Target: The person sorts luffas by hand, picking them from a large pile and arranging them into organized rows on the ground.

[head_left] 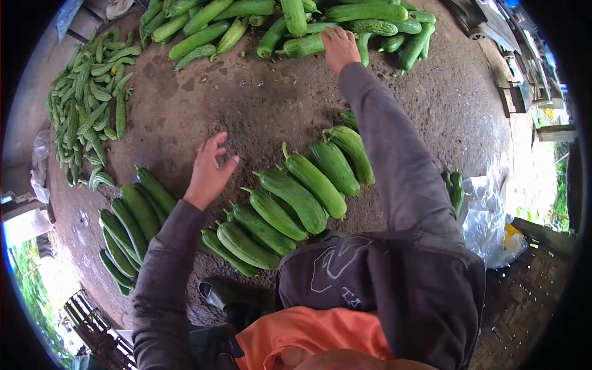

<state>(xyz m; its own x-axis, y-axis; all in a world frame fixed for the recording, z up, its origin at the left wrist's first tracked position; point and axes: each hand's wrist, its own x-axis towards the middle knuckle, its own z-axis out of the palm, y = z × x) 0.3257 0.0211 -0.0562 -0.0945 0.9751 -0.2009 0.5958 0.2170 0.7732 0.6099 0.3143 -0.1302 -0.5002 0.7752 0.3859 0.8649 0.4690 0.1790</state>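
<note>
My right hand (341,50) reaches to the pile at the top, its fingers bent over the right end of a long green gourd (303,45). The palm side of that grip is hidden. My left hand (211,171) hovers over the dirt floor, fingers apart, with nothing in it. Below and right of it lies a slanting row of large green gourds (291,196), side by side, most with stalks pointing up. Another group of gourds (139,211) lies to the left of my left forearm.
A heap of small bumpy bitter gourds (86,98) spreads at the upper left. Clear plastic sheeting (490,213) lies at the right, beside a few dark green gourds (456,192). My shoe (216,294) is behind the row. Wooden boards (502,68) line the right edge.
</note>
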